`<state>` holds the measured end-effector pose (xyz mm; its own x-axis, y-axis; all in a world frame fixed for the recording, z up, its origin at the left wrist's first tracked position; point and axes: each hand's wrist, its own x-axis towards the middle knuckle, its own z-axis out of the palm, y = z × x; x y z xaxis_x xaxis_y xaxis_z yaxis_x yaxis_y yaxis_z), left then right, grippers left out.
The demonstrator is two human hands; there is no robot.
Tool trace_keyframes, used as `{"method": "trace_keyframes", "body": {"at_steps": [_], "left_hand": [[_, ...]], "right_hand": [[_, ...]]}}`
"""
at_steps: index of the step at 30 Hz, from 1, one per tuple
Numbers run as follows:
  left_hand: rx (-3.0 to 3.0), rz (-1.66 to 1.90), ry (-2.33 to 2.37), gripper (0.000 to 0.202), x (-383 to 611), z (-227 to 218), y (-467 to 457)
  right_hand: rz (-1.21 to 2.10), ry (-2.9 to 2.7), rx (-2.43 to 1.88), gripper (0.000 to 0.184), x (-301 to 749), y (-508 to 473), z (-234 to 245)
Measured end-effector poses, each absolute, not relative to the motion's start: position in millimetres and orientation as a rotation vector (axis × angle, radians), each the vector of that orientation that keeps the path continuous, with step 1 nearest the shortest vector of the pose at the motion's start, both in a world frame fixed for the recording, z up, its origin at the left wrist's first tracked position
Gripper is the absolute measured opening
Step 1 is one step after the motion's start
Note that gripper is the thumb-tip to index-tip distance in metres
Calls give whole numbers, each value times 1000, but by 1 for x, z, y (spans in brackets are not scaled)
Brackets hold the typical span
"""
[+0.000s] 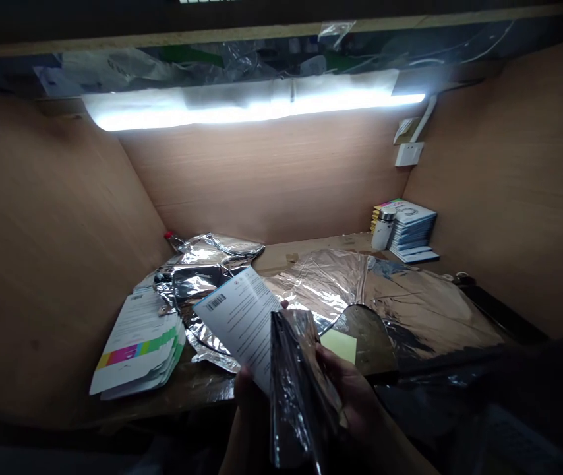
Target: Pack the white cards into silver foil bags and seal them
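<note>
My left hand (248, 390) is closed on a white printed cardboard sleeve (242, 316), which has a barcode near its upper left corner and lines of small text. The sleeve is tilted, its right side behind a folded piece of shiny silver foil sheet (294, 382). My right hand (351, 389) grips that folded foil from the right, fingers wrapped over its edge. I cannot tell whether the foil is inside the sleeve or only in front of it. Under and beyond both hands, more silver foil sheets with dark edging (321, 280) lie spread on the table.
A stack of printed cardboard sleeves (136, 343) lies at the left. Crumpled foil pieces (207, 251) are behind it. Back right stand a flask (384, 229) and a pile of booklet-like packs (414, 227). A yellow paper (339, 345) lies near my right hand. Wooden partitions enclose the table; a lamp (262, 109) hangs above.
</note>
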<state>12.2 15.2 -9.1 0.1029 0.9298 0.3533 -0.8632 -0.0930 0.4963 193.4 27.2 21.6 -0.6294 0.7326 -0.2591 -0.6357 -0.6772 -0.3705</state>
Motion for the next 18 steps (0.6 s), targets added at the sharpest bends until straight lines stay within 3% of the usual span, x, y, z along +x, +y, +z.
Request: {"method": "trace_keyframes", "body": {"at_steps": [4, 6, 11, 18], "left_hand": [[676, 1630, 170, 83, 16, 22, 24], [656, 1697, 215, 95, 14, 34, 27], [659, 1685, 223, 104, 12, 34, 31], [663, 1606, 139, 96, 24, 20, 41]], "right_hand": [[2264, -645, -472, 38, 208, 28, 19], [2285, -876, -563, 38, 215, 35, 13], [2186, -1126, -816, 41, 221, 59, 0], [1805, -1098, -999, 54, 211, 70, -5]]}}
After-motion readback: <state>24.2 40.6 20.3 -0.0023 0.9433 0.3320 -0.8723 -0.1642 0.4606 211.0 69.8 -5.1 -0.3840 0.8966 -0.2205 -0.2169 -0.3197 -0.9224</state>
